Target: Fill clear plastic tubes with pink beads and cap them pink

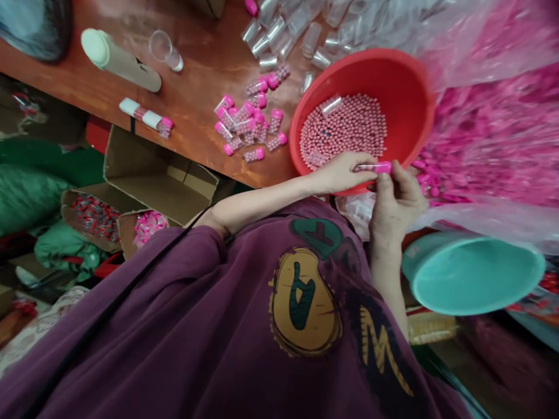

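My left hand (343, 173) pinches a small clear vial (364, 168) over the near rim of the red basin (410, 75). On the vial's right end sits a pink cap (384, 167), gripped between the thumb and fingers of my right hand (397, 201). Whether the cap is fully seated cannot be made out. Small pink beads (349, 131) cover the basin's floor, and an uncapped clear vial (332, 105) lies on them. Left of the basin, several capped vials (244, 122) with pink beads inside lie in a loose pile on the wooden table.
Many clear tubes (301, 26) lie behind the basin. To the right, an open plastic bag (502, 139) holds loose pink caps. A teal basin (476, 273) stands near my right arm. Cardboard boxes (157, 174) sit below the table's left edge; a pale cylinder (126, 61) lies on top.
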`<state>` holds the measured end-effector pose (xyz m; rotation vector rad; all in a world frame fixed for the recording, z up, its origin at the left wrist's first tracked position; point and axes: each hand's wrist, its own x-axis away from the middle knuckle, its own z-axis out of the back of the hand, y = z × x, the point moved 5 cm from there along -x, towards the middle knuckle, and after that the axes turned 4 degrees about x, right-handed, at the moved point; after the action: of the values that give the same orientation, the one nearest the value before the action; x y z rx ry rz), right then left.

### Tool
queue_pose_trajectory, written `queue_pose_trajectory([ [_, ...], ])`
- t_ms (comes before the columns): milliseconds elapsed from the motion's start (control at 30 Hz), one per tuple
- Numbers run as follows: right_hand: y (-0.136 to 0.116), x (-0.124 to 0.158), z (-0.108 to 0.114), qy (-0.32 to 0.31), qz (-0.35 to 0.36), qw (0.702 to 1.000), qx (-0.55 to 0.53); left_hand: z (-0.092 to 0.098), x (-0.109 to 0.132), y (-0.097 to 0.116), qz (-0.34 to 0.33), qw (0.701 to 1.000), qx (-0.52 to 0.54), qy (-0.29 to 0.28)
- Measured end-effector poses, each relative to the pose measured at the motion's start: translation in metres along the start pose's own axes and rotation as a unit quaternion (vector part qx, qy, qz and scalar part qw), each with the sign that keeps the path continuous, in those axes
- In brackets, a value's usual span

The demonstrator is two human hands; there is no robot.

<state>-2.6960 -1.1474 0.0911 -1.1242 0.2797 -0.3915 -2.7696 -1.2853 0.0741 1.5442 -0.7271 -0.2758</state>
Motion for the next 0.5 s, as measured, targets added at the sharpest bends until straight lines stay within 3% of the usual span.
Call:
queue_pose_trajectory([
  [200, 0.007, 0.005, 0.001, 0.030, 0.001, 0.990, -0.134, -0.005, 0.014, 0.043, -0.080, 0.971, -0.222, -0.031],
  [367, 0.016, 0.017, 0.019, 0.074, 0.018, 0.967, -0.243, -0.041, 0.032, 0.060, -0.122, 0.915, -0.383, -0.020],
  [500, 0.003, 0.027, 0.037, 0.064, 0.050, 0.979, -0.185, -0.065, 0.052, 0.068, -0.126, 0.883, -0.452, 0.001],
])
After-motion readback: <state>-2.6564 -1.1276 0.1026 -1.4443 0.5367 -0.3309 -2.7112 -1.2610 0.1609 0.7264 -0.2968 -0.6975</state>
